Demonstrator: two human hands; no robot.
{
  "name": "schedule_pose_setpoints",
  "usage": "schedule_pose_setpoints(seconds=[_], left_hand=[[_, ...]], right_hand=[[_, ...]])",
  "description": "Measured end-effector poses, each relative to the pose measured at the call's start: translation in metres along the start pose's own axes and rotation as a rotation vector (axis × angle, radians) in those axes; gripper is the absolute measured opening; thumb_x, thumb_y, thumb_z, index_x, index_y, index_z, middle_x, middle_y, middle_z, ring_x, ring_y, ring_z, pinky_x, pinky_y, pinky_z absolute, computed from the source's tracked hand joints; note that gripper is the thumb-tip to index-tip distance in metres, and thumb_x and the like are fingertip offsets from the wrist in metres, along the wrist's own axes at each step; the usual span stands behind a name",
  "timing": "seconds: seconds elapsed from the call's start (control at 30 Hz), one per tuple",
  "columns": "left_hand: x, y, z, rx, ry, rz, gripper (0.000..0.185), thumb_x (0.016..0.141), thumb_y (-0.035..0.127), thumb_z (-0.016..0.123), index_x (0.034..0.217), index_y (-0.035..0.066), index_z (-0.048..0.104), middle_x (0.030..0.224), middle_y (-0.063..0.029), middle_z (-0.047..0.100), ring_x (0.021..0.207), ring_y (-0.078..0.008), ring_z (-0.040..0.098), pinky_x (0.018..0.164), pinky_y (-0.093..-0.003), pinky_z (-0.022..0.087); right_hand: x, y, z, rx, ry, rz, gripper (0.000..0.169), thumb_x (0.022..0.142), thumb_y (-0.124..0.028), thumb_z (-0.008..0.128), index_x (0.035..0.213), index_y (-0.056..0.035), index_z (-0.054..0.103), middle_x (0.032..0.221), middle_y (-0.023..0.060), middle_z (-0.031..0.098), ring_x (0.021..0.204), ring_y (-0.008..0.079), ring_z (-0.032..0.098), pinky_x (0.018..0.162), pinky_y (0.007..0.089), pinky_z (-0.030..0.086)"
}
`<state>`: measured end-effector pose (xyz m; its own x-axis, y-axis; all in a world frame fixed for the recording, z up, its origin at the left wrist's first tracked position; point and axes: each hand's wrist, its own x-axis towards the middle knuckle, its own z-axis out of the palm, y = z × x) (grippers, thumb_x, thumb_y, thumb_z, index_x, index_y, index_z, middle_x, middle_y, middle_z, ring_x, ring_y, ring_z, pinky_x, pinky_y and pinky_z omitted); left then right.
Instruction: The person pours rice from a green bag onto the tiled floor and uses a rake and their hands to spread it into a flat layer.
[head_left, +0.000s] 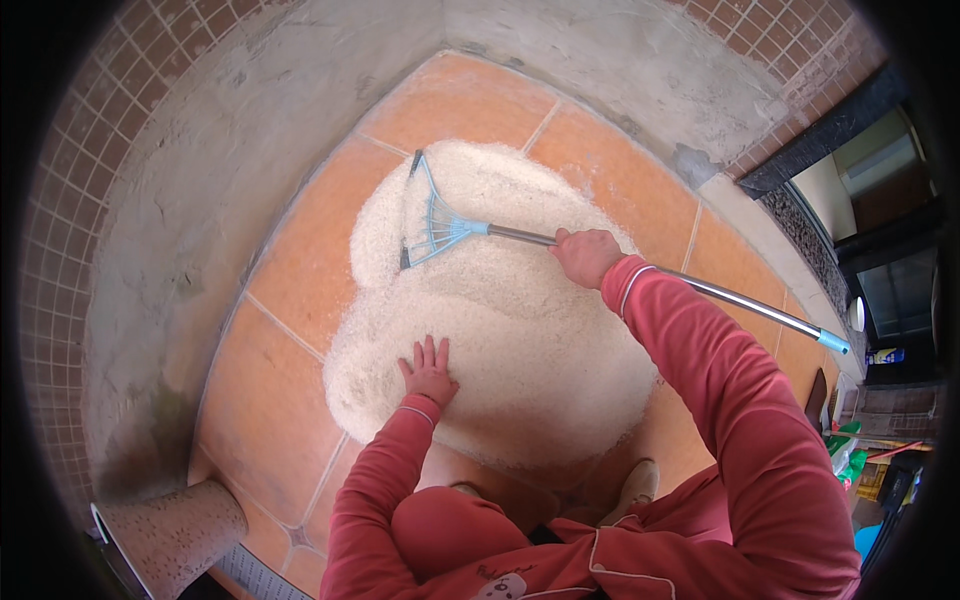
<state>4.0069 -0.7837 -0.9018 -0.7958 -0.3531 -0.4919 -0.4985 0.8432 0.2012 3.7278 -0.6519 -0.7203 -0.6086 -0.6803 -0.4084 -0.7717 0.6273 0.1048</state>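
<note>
A broad heap of pale grains, possibly rice (525, 375), lies spread on orange floor tiles in front of me. My left hand (430, 370) rests palm down on the lower left of the heap, its fingers apart, holding nothing. My right hand (589, 256) grips the metal pole of a rake with a light blue fan-shaped head (450, 225). That head lies across the upper left of the heap, and dark pieces show at both its ends. The pole runs on below my right forearm to a blue end cap at the right.
Plastered walls (202, 195) meet in a corner beyond the heap. A patterned cylindrical container (176, 532) lies at the lower left. A doorway threshold (802, 225) and a small white cup (856, 313) are at the right. Plastic bags (847, 454) lie at the lower right. My shoe (640, 484) is beside the heap.
</note>
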Motion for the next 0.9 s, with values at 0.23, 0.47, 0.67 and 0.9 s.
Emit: schedule_pose_setpoints(seconds=[0.23,0.47,0.67,0.9], left_hand=[[-0.001,0.001,-0.005,-0.011,-0.021,-0.004,0.090,0.071,0.036,0.066,0.143,0.019,0.013,0.149,-0.0105,0.010,0.136,-0.0322,0.009,0.102,-0.0626,0.010],[-0.003,0.000,-0.006,-0.026,-0.024,-0.002,0.090,0.072,0.037,0.065,0.143,0.020,0.012,0.149,-0.0109,0.008,0.136,-0.0322,0.008,0.102,-0.0625,0.009],[-0.001,-0.001,-0.003,-0.024,-0.001,0.005,0.094,0.070,0.037,0.068,0.143,0.018,0.012,0.148,-0.0121,0.008,0.136,-0.0339,0.009,0.102,-0.0631,0.012],[-0.001,-0.001,-0.002,-0.007,-0.016,0.007,0.094,0.070,0.034,0.067,0.143,0.017,0.011,0.148,-0.0127,0.008,0.136,-0.0348,0.009,0.101,-0.0634,0.013]], right_hand=[[0.002,0.035,0.004,0.049,-0.022,0.114,0.036,0.094,-0.032,0.035,0.104,-0.0015,0.051,0.094,0.0175,0.063,0.090,0.0338,0.061,0.077,0.0436,0.047],[-0.013,0.070,0.014,0.116,-0.013,0.244,0.039,0.094,-0.032,0.034,0.102,0.0012,0.052,0.092,0.0216,0.062,0.088,0.0372,0.060,0.076,0.0465,0.046],[-0.048,0.110,0.042,0.156,0.038,0.347,0.039,0.093,-0.032,0.035,0.098,0.0033,0.052,0.083,0.0253,0.062,0.080,0.0404,0.060,0.072,0.0487,0.046],[-0.111,0.159,0.075,0.151,0.030,0.488,0.040,0.093,-0.031,0.035,0.093,0.0041,0.053,0.080,0.0260,0.061,0.077,0.0406,0.060,0.069,0.0483,0.047]])
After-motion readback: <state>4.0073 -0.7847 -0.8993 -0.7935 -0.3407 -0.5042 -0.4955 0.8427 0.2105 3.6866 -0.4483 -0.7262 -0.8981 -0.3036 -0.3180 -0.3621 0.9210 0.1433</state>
